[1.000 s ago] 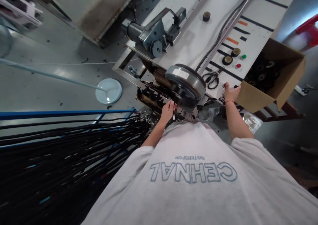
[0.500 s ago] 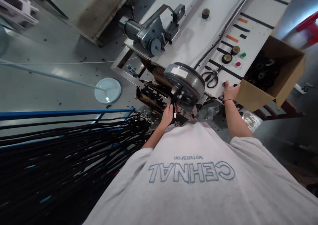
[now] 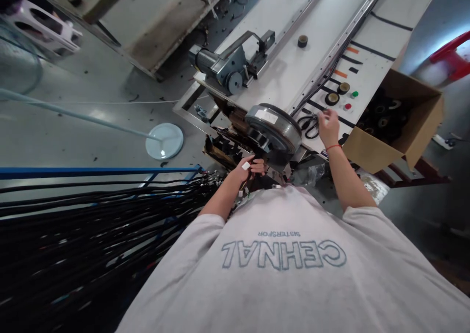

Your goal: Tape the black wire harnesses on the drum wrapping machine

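Observation:
My left hand [image 3: 252, 167] is closed round the end of a black cable [image 3: 251, 175] close to my shirt, just below the large round grey drum [image 3: 270, 127]. A white tag [image 3: 246, 166] shows at its fingers. On the bench edge, my right hand [image 3: 329, 126] has its fingers bent together over the blade side of black-handled scissors [image 3: 309, 126]. The handle loops still lie on the white bench top, while the blades are mostly covered by the fingers. Two tape rolls [image 3: 332, 99] sit just beyond this hand, with a red button [image 3: 347, 107] and a green button [image 3: 355, 94] beside them.
A cardboard box [image 3: 394, 144] of dark tape rolls stands right of the bench. A motor unit [image 3: 229, 66] is mounted at the bench's left end. Many black cables [image 3: 110, 235] hang over a blue rack [image 3: 99, 171] at left. A pole on a round white base [image 3: 165, 142] stands behind.
My right hand has moved from the bench's front edge up and left onto the scissors. My left hand has dropped slightly away from the drum, with the cable in it. The view has shifted slightly.

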Available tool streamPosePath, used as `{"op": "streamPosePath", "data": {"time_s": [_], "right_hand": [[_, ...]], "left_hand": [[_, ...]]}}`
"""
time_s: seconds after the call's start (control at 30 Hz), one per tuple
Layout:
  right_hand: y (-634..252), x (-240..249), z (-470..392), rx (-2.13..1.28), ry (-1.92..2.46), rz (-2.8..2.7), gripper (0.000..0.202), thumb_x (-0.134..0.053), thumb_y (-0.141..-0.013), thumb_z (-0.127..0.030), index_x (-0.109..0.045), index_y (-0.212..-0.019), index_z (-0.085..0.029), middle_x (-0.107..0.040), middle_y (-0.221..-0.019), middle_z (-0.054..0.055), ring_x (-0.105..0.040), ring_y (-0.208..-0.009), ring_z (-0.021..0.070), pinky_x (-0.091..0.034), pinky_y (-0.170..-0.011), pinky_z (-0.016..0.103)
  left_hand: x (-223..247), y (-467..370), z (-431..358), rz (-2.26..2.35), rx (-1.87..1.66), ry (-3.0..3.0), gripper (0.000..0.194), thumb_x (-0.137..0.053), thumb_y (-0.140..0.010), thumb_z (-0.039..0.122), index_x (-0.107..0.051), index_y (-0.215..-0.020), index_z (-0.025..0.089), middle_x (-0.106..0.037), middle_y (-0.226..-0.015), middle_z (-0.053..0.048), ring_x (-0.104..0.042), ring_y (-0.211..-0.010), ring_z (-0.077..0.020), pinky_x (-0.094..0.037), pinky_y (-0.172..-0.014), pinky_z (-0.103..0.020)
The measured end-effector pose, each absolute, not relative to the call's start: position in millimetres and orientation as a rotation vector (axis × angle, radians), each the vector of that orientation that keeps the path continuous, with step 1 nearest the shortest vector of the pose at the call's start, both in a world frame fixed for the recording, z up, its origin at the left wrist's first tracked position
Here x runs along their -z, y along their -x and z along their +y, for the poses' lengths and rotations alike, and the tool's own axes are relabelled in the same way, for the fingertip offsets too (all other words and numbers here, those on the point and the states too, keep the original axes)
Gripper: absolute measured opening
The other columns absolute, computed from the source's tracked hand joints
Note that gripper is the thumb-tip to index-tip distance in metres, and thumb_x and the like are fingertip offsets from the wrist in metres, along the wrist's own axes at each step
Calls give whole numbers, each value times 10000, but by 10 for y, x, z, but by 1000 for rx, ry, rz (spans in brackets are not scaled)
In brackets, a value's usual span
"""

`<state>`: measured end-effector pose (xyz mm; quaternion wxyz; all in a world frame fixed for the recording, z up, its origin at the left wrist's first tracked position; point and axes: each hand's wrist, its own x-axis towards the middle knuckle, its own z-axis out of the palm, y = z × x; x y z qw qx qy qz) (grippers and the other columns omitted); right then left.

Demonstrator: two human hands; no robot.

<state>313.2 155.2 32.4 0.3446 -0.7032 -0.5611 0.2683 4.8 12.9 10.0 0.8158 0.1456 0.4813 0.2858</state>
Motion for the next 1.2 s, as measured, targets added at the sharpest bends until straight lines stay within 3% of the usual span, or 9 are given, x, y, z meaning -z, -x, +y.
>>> {"op": "streamPosePath", "data": {"time_s": [0.1,0.3,0.43,0.57,0.67,0.77,0.93,1.1,1.2], "right_hand": [[-2451,-717,1890,-1182,1585,-1748,564,-382,-990,-608,-657,-1078,-124,-690,-976,115,-655,-912,209,-492,-963,395],[-1557,-1080,2238,-1407,1573,-2102,535,-600,-875,-641,-692,-771,-124,-676,-800,93,-627,-827,207,-478,-915,351],[-2071,-815,1966,-1355,1480,-1869,637,-401,-952,-669,-725,-968,-121,-685,-807,66,-625,-787,181,-485,-811,297],[-2656,-436,1659,-786,2225,-1756,581,-448,-963,-585,-655,-1139,-71,-684,-1027,195,-633,-982,267,-472,-875,371],[-2710,-249,1547,-480,2456,-1820,553,-612,-895,-441,-551,-1285,-54,-589,-1253,265,-567,-1155,339,-454,-930,427],[-2722,-172,1456,-497,2433,-1835,533,-640,-844,-251,-504,-1320,-52,-569,-1279,264,-583,-1136,330,-465,-926,415],[-3124,-307,917,-1097,2126,-1643,336,-686,-768,-218,-618,-1070,-88,-682,-996,151,-635,-930,250,-514,-850,363],[-2801,-643,243,-2084,904,-1562,508,-744,-754,-584,-647,-1000,-150,-700,-1004,95,-657,-939,209,-541,-859,334],[-2096,-640,255,-2659,577,-1244,693,-490,-812,-818,-653,-914,-153,-717,-935,116,-697,-887,212,-571,-800,333]], "left_hand": [[-139,-89,300,1095,-484,-320,439,-462,-905,541,-470,-609,216,-477,-507,-17,-495,-476,-159,-531,-618,-364],[-302,-205,518,1534,-609,-611,372,-430,-981,488,-539,-1090,148,-718,-786,-70,-689,-706,-196,-542,-731,-331],[-458,-374,327,1833,-555,-1155,559,-578,-939,442,-359,-1345,127,-736,-1036,-155,-728,-912,-250,-527,-842,-354],[-646,-574,279,2118,-222,-1537,729,-553,-934,519,-267,-1454,96,-717,-1112,-218,-713,-1029,-329,-513,-858,-368],[-831,-531,435,2164,54,-1633,686,-523,-943,539,-362,-1414,68,-725,-1067,-237,-708,-1034,-345,-510,-859,-365],[-1009,-261,642,2167,116,-1719,564,-521,-950,511,-473,-1337,104,-730,-1060,-216,-700,-1040,-338,-506,-868,-372],[-956,231,861,1986,-113,-1746,339,-584,-922,455,-660,-1046,149,-742,-978,-142,-690,-989,-288,-506,-839,-325],[-663,354,885,1850,-190,-1494,265,-527,-949,353,-648,-1007,125,-705,-757,-77,-671,-757,-219,-512,-742,-301],[-633,353,878,1852,-332,-1471,264,-554,-933,347,-614,-1062,124,-716,-878,-94,-671,-837,-215,-515,-814,-321]]}}
